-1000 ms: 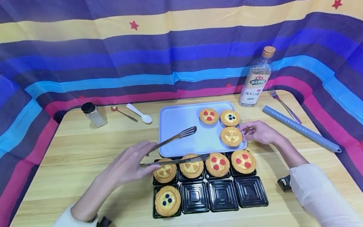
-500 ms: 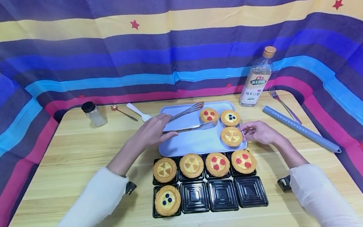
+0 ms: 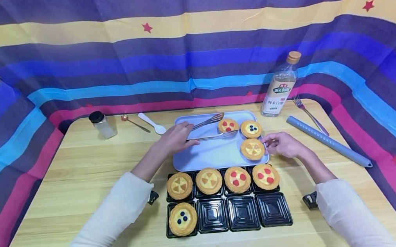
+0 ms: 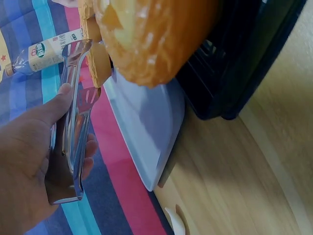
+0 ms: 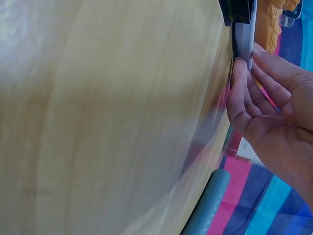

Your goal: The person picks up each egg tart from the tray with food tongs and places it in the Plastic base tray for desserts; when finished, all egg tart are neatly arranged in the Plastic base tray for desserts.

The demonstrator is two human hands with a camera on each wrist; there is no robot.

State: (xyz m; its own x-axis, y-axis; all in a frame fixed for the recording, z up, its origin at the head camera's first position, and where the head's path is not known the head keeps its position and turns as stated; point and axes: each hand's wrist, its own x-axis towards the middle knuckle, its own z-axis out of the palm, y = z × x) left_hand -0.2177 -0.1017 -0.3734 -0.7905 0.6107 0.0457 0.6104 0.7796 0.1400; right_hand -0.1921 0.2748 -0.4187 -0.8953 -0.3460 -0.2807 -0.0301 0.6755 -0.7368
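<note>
I note one label only: the bottle (image 3: 281,86) carries a white label with a red-and-green logo and Chinese characters, too small for me to read reliably.

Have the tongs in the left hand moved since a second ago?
Yes. The tongs went from over the black tray away from the person to the red-dotted tart on the blue tray.
</note>
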